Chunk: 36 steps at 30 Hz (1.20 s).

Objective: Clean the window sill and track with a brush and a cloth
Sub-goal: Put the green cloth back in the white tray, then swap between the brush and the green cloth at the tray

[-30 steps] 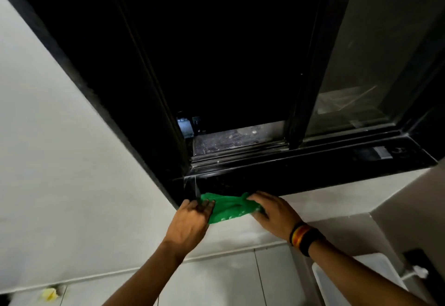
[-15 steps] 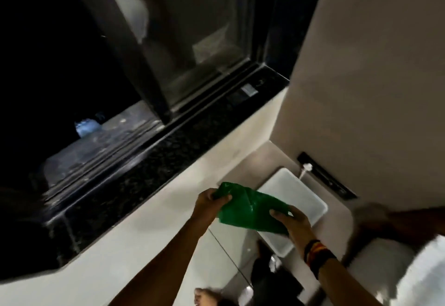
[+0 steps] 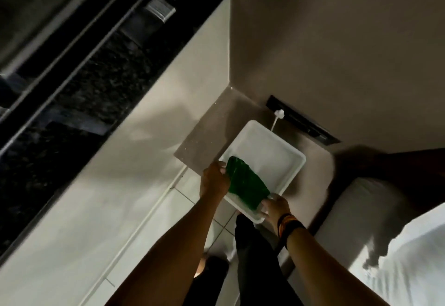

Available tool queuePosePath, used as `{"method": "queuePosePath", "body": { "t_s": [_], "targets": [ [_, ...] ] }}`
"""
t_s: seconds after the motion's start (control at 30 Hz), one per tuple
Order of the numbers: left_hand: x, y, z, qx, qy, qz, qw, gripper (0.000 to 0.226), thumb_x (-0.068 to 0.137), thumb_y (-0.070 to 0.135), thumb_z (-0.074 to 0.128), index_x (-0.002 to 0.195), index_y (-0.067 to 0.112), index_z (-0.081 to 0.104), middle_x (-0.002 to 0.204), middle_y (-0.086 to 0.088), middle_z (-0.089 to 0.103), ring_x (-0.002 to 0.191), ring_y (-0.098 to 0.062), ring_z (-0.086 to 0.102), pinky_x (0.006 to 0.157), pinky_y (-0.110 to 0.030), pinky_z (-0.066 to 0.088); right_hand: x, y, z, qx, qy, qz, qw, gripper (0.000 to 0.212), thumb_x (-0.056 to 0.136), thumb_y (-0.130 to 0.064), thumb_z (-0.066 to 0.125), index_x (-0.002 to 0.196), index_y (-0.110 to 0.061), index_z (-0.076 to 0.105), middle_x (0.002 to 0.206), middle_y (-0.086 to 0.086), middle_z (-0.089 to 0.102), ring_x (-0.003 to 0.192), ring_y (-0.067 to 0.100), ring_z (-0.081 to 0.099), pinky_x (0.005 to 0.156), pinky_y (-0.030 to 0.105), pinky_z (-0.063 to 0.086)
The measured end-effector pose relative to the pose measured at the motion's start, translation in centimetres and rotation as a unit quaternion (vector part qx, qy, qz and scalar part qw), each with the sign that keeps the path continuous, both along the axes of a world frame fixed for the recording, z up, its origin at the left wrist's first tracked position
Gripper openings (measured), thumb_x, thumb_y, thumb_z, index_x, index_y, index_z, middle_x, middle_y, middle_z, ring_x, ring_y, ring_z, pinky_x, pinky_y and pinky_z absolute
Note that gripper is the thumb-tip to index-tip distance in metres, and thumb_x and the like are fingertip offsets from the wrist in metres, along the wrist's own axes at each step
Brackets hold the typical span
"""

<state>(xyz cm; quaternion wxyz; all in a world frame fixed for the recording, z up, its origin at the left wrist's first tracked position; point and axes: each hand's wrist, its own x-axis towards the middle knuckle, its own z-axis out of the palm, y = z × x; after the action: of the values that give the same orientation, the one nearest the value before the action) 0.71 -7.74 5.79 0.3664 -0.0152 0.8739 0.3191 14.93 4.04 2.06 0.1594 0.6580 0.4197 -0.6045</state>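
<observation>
A green cloth [image 3: 246,184] hangs stretched between both hands over a white rectangular basin [image 3: 269,151]. My left hand [image 3: 213,180] pinches the cloth's upper left end. My right hand [image 3: 275,205], with dark bands on its wrist, grips the lower right end near the basin's front rim. The black speckled window sill [image 3: 96,84] and its dark track [image 3: 72,28] run diagonally across the upper left, well away from both hands. No brush is in view.
The basin sits on a low brown side table [image 3: 216,122] in the corner. A black power strip with a white plug [image 3: 279,113] lies behind it. A bed with white bedding [image 3: 397,245] is at the right. My dark-trousered legs stand on the tiled floor below.
Both hands carried the green cloth from the sill's front edge down and right to the white basin. The view swung right and downward.
</observation>
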Motion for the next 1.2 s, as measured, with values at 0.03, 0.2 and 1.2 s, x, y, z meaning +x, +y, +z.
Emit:
{"method": "queuePosePath", "body": {
  "t_s": [0.03, 0.2, 1.2],
  "targets": [
    [0.2, -0.2, 0.4, -0.001, 0.012, -0.016, 1.000, 0.035, 0.095, 0.004, 0.058, 0.128, 0.016, 0.062, 0.124, -0.008, 0.069, 0.111, -0.025, 0.068, 0.092, -0.034, 0.056, -0.1, 0.0, 0.3, 0.026, -0.013, 0.060, 0.998, 0.046, 0.093, 0.003, 0.049, 0.139, 0.004, 0.048, 0.132, 0.024, 0.057, 0.114, 0.037, 0.056, 0.109, 0.049, 0.045],
    [-0.9, -1.5, 6.1, 0.008, 0.262, -0.223, 0.939, 0.045, 0.099, 0.015, 0.057, 0.144, 0.013, 0.051, 0.145, -0.011, 0.056, 0.131, -0.026, 0.056, 0.109, -0.041, 0.048, -2.1, -0.4, 5.3, 0.274, 0.096, 0.280, 0.915, 0.056, 0.100, -0.005, 0.045, 0.154, -0.011, 0.031, 0.160, 0.014, 0.035, 0.146, 0.030, 0.038, 0.120, 0.038, 0.032],
    [-14.1, 5.7, 20.0, -0.048, 0.460, -0.473, 0.750, 0.030, 0.090, 0.006, 0.045, 0.112, 0.009, 0.065, 0.109, -0.013, 0.066, 0.103, -0.034, 0.061, 0.091, -0.043, 0.048, -12.8, 11.0, 15.8, 0.504, 0.237, 0.494, 0.668, 0.031, 0.101, -0.025, 0.048, 0.127, -0.016, 0.060, 0.118, 0.008, 0.066, 0.106, 0.026, 0.061, 0.094, 0.039, 0.046]
  ]
}}
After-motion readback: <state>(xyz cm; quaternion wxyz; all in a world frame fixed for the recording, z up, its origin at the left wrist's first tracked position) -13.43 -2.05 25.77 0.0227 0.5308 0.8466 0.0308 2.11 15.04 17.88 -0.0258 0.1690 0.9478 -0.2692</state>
